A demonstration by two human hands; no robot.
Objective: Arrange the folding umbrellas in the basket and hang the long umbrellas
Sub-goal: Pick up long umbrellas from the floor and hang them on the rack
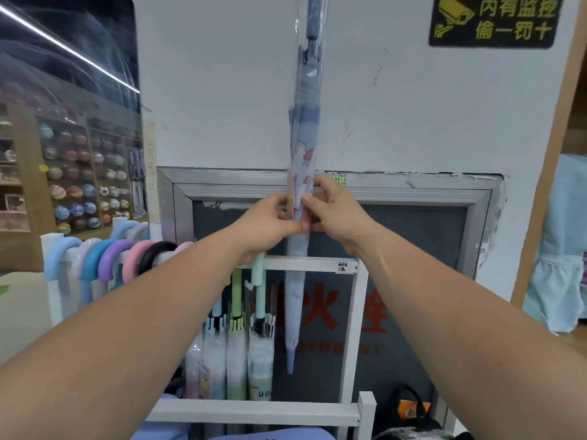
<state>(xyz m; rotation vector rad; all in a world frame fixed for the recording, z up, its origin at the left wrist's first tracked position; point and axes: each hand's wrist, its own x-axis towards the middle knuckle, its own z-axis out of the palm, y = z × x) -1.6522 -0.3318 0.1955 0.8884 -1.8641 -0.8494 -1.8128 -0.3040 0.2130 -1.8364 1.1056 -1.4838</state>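
Note:
A long pale blue umbrella (304, 128) in a clear plastic sleeve stands upright in front of me, its tip pointing down beside the white rack (313, 265). My left hand (270, 222) pinches the sleeve from the left at mid-length. My right hand (333, 208) pinches it from the right, thumb on the fabric. Several long umbrellas hang by curved pastel handles (108, 258) on the rack's left rail. Two more with straight green handles (236, 290) hang under the bar. The held umbrella's handle is out of view above.
Behind the rack is a grey hydrant cabinet door (413, 249) in a metal frame on a white wall. Shelves of balls (82, 182) stand at the left. A dark bag (409, 411) lies on the floor at lower right. Pale blue fabric (562, 249) hangs at the right edge.

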